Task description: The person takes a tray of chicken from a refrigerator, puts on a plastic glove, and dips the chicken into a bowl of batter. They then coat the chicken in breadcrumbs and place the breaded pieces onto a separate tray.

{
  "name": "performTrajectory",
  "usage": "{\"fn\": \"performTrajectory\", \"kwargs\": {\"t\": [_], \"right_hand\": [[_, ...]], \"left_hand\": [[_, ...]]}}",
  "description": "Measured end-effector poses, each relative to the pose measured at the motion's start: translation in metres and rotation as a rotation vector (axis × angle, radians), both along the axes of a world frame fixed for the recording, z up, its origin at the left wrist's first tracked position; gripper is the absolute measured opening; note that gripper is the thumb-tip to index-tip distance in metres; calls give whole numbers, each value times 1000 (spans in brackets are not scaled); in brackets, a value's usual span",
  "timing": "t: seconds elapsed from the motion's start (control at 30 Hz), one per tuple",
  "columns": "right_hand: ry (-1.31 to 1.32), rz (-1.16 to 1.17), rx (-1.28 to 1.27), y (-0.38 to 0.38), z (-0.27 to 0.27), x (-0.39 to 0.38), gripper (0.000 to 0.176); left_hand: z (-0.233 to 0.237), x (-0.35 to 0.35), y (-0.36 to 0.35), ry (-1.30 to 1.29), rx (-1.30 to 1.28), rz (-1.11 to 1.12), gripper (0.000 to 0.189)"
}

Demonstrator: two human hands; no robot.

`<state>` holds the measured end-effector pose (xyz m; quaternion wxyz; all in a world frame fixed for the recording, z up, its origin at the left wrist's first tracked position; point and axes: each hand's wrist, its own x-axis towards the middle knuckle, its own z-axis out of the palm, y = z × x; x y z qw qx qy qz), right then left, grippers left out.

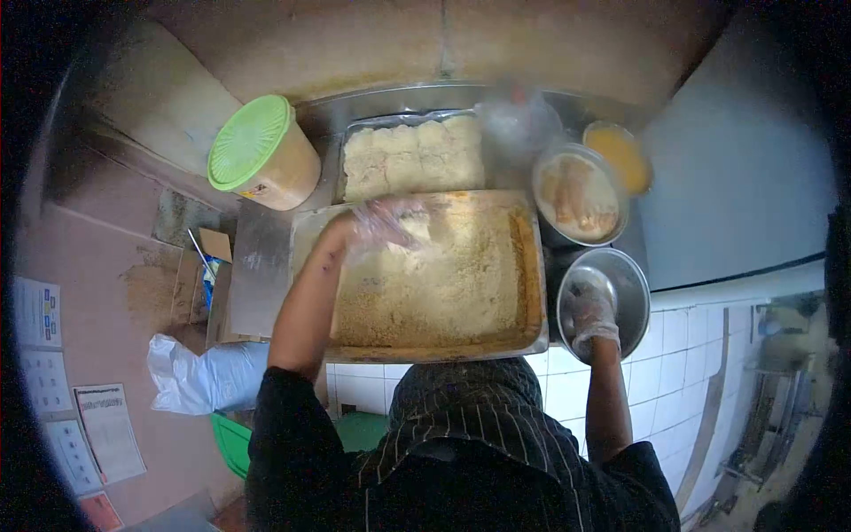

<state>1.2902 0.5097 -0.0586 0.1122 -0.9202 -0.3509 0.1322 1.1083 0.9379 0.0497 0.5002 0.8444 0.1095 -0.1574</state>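
Note:
My left hand (386, 225), in a clear plastic glove, is over the large metal tray (534, 284) of pale crumbs (443, 284). Its fingers and thumb are spread beside a paler lump of crumbs (415, 232); whether a piece lies underneath is hidden. My right hand (594, 312), also gloved, reaches down into a round metal pot (636, 306). Its fingers are blurred inside, and I cannot make out what they touch. Behind the tray, a second tray holds rows of crumb-coated pieces (412, 155).
A tub with a green lid (253, 146) stands back left. At right are a bowl with pale pieces in whitish liquid (579, 197) and a container of yellow-orange liquid (618, 155). A blurred clear plastic bag (517, 124) sits behind. A white bag (208, 377) is lower left.

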Motion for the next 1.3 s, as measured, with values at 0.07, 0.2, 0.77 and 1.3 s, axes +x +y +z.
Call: {"fn": "performTrajectory", "kwargs": {"t": [0.07, 0.2, 0.77, 1.3], "right_hand": [[1, -32, 11, -1, -4, 0, 32], [-100, 10, 84, 0, 16, -15, 30], [152, -122, 85, 16, 15, 5, 28], [436, -275, 218, 60, 73, -24, 34]], "left_hand": [[5, 2, 38, 11, 100, 16, 72], [25, 17, 99, -19, 447, -19, 76], [-104, 77, 248, 509, 675, -332, 70], [-113, 58, 156, 55, 1293, -261, 55]]}}
